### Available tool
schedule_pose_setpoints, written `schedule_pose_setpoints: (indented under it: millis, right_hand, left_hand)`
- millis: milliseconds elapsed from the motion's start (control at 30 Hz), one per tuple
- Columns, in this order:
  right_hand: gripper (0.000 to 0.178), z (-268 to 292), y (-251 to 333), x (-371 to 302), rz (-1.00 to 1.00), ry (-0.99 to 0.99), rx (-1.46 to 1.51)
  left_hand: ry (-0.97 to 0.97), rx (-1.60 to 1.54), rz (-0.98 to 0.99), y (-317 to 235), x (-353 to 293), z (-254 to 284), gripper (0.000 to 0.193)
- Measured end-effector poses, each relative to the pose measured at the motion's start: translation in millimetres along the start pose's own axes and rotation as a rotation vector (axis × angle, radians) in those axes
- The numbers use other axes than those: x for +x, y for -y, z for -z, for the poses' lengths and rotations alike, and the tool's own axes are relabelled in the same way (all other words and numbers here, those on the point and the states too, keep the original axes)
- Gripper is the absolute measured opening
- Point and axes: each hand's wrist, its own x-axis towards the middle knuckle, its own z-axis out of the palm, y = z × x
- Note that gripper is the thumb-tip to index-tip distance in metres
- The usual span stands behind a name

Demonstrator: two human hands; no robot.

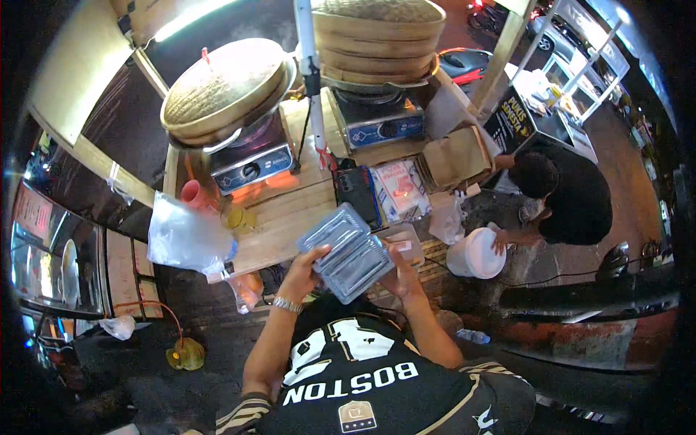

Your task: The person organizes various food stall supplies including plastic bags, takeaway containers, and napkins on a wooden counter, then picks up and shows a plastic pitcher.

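In front of my chest I hold a clear plastic clamshell box (pixel 346 254), its lid and base opened out and nothing visible inside. My left hand (pixel 304 270), below a metal wristwatch, grips the box's left edge with the fingers partly under it. On the opposite edge my right hand (pixel 401 274) has closed, thumb on top. Just beyond the box, on the wooden counter (pixel 279 210), lie a dark flat case (pixel 357 194) and a packet with red and white print (pixel 401 190). A clear tub (pixel 406 243) sits close to my right hand.
Bamboo steamers (pixel 225 90) stand on two gas stoves (pixel 254 168) at the back. Plastic bags (pixel 187 235) hang at the counter's left edge. A cardboard box (pixel 458 158) is at right. A person in black (pixel 576 196) bends there, a hand on a white bucket (pixel 476 254).
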Motion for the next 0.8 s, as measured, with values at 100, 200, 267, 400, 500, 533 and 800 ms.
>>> schedule_pose_setpoints:
  millis: [100, 200, 267, 400, 500, 533, 800]
  right_hand:
    - [0.041, 35.4, 10.7, 14.8, 0.096, -0.137, 0.006]
    - [0.03, 57.2, 31.3, 44.1, 0.326, -0.31, -0.042]
    - [0.027, 64.9, 59.0, 64.9, 0.406, -0.34, -0.003]
    - [0.02, 95.9, 91.5, 111.6, 0.576, -0.627, -0.028]
    - [0.019, 122.2, 96.5, 135.7, 0.642, -0.778, -0.045]
    - [0.021, 130.0, 98.7, 136.7, 0.646, -0.841, -0.013]
    - [0.032, 124.9, 74.4, 136.6, 0.679, -1.022, -0.428]
  left_hand:
    - [0.085, 0.094, 0.012, -1.5, 48.9, -26.5, 0.04]
    - [0.164, 0.172, 0.007, -7.3, 118.9, -49.2, 0.035]
    - [0.171, 0.25, 0.003, -15.2, 157.7, -81.4, 0.039]
    - [-0.022, 0.465, -0.131, -25.1, 198.3, -103.4, 0.047]
    - [-0.457, 1.158, -0.765, -18.1, 212.5, -72.3, 0.057]
    - [-0.645, 1.397, -0.724, -3.5, 206.3, -65.3, 0.06]
    - [-0.839, 1.404, -0.234, 35.3, 173.4, -35.8, 0.066]
